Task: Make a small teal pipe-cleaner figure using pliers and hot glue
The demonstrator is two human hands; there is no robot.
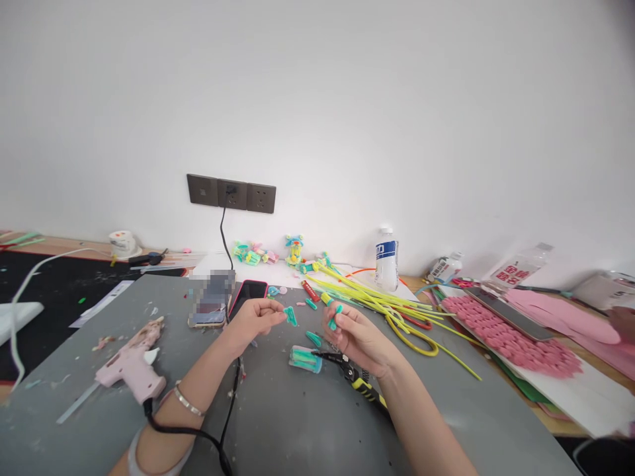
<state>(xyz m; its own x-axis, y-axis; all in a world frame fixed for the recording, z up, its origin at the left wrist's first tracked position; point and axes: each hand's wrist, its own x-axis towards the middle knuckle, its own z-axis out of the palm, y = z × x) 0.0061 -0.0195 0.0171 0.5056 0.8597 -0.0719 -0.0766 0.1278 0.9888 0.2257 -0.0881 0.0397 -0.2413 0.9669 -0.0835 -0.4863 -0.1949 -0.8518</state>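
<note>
My left hand [254,324] pinches a small teal folded pipe-cleaner piece [290,317] between thumb and fingertips. A short way to its right, my right hand [366,338] is closed on a teal and yellow pipe-cleaner piece [327,299], partly covered by the fingers. The two pieces are apart. Below them lies a teal and yellow bundle [304,358] of pipe cleaner with pale blue ends. Pliers with black and yellow handles [364,389] rest under my right hand. Two loose teal loops [313,338] lie on the grey mat [278,423] between the hands.
At the left is a pink glue gun [131,363], its black cord crossing the mat. Two phones [213,299] lie behind my left hand. Long yellow pipe cleaners [377,294] spread rightward beneath a bottle [386,259]. A pink knobbly mat [510,337] and a person's hand [622,324] are farther right.
</note>
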